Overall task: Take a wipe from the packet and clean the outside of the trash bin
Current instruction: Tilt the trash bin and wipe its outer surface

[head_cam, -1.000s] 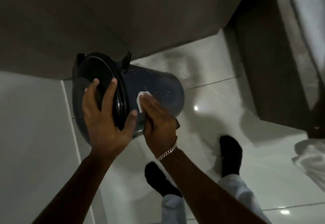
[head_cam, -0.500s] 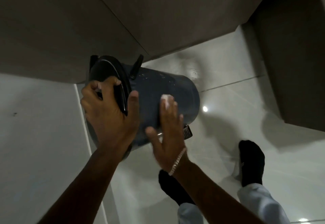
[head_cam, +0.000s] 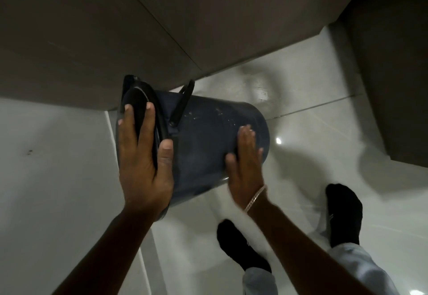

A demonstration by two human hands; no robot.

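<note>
A dark blue trash bin (head_cam: 208, 137) with a black lid (head_cam: 139, 102) and a black handle (head_cam: 183, 102) is held off the floor, tilted on its side. My left hand (head_cam: 141, 162) grips the lid end, fingers over the lid and thumb on the rim. My right hand (head_cam: 246, 162) lies flat against the bin's side near its base. A sliver of the white wipe (head_cam: 245, 127) shows at my right fingertips; the rest is hidden under the hand. The packet is not in view.
Glossy pale floor tiles (head_cam: 324, 132) lie below. A grey wall (head_cam: 139, 28) runs behind the bin, and a dark cabinet (head_cam: 398, 63) stands at the right. A white surface (head_cam: 46, 179) is at the left. My feet in black socks (head_cam: 342, 213) stand at the lower right.
My right hand has slid with the wipe along the bin's side from near the lid toward the base. The bin has tilted further and my left hand has shifted its grip on the lid.
</note>
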